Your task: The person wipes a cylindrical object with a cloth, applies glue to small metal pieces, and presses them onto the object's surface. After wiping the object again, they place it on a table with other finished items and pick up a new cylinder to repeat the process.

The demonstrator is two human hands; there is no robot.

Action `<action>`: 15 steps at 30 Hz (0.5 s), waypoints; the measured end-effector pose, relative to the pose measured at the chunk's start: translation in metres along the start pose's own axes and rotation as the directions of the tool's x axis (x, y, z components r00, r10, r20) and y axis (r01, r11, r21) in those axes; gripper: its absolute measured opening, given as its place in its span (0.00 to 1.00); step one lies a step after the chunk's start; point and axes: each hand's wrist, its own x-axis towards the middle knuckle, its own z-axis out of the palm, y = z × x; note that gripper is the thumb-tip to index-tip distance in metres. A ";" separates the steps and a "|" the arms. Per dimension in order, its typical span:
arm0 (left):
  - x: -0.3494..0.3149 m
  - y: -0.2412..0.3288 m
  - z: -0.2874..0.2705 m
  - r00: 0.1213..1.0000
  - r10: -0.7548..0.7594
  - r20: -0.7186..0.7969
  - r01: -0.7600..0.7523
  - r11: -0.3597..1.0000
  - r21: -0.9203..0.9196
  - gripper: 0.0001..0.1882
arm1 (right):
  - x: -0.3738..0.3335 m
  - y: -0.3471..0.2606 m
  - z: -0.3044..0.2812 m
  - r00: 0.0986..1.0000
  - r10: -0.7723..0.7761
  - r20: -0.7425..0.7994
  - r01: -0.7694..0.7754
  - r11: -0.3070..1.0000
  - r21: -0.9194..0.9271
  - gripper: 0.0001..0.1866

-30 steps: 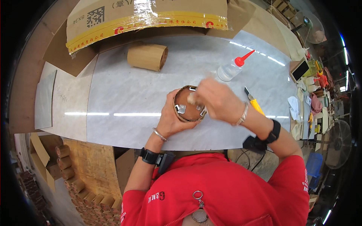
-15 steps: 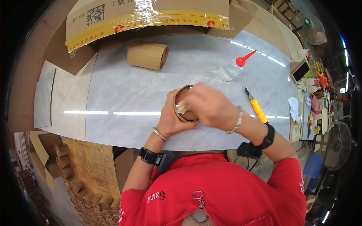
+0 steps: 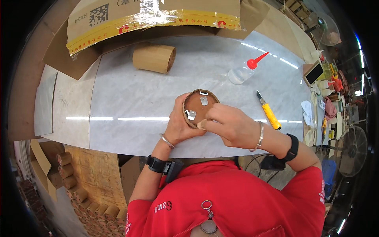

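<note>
White glare (image 3: 142, 119) streaks the bright tabletop (image 3: 130, 94) inside bent, black-rimmed edges.

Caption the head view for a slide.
Left hand holds a round brown piece with metal tabs; right hand pinches a small pale wad near its rim.

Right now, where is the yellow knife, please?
In the head view's right half, the knife on the table appears right of the right hand and below the bottle.

The knife (image 3: 270, 114) lies right of the held tube (image 3: 196, 104).
</note>
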 end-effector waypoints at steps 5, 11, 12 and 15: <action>0.000 0.002 0.003 1.000 -0.011 -0.010 0.011 1.000 0.008 0.51 | 0.007 0.013 0.005 0.999 -0.024 -0.043 0.025 0.999 0.027 0.17; -0.001 -0.001 0.002 0.999 0.045 -0.013 -0.044 0.996 0.079 0.50 | 0.017 0.014 0.010 0.993 -0.075 -0.091 0.079 0.996 0.042 0.15; -0.001 0.002 0.001 1.000 0.030 -0.010 -0.029 0.998 0.057 0.51 | 0.006 0.014 0.005 0.998 -0.041 -0.037 0.041 0.999 0.010 0.16; -0.001 0.007 0.001 1.000 0.005 -0.004 -0.005 0.999 0.034 0.51 | -0.001 0.011 0.003 1.000 -0.020 -0.005 0.020 0.999 -0.030 0.16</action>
